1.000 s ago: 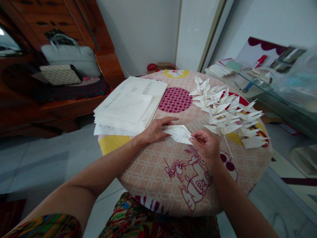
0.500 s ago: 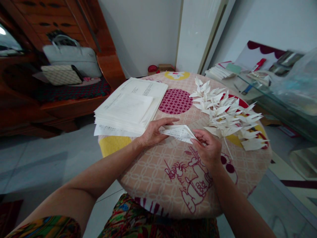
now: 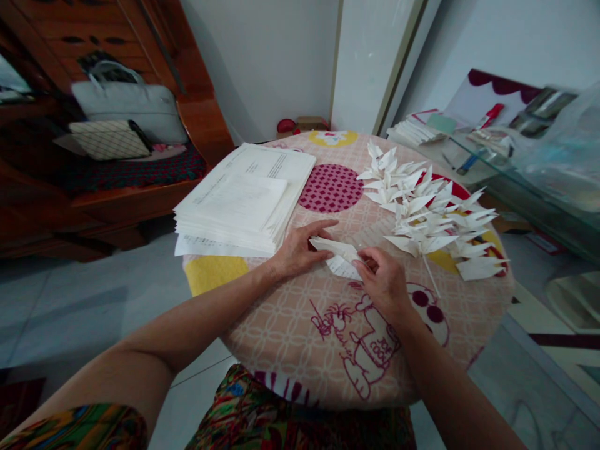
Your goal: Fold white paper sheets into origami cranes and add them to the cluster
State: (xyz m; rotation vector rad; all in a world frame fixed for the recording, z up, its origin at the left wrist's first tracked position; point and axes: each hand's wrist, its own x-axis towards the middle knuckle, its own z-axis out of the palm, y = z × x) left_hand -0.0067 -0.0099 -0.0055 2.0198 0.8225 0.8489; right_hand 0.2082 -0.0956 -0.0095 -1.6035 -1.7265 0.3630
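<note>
Between my two hands is a folded piece of printed white paper (image 3: 341,254), held just over the patterned tablecloth. My left hand (image 3: 301,250) pinches its left end, thumb in front and index finger stretched out behind. At the right end, my right hand (image 3: 382,275) grips the paper with thumb and bent fingers, which cover that edge. Left of my hands lies a thick stack of printed sheets (image 3: 248,165) with a smaller sheet (image 3: 253,195) on top. Several folded paper cranes (image 3: 422,200) sit in a cluster to the right, beyond my right hand.
The round table (image 3: 290,350) wears a pink cloth with cartoon prints. A glass-topped side table (image 3: 529,200) with papers and a plastic bag (image 3: 567,156) stands close on the right. A wooden bench (image 3: 206,125) with a grey handbag (image 3: 129,103) is at the left.
My right hand has moved slightly left and down along the paper. The paper's shape differs: a lower flap now hangs out below the upper fold. The left thumb now presses on its front.
</note>
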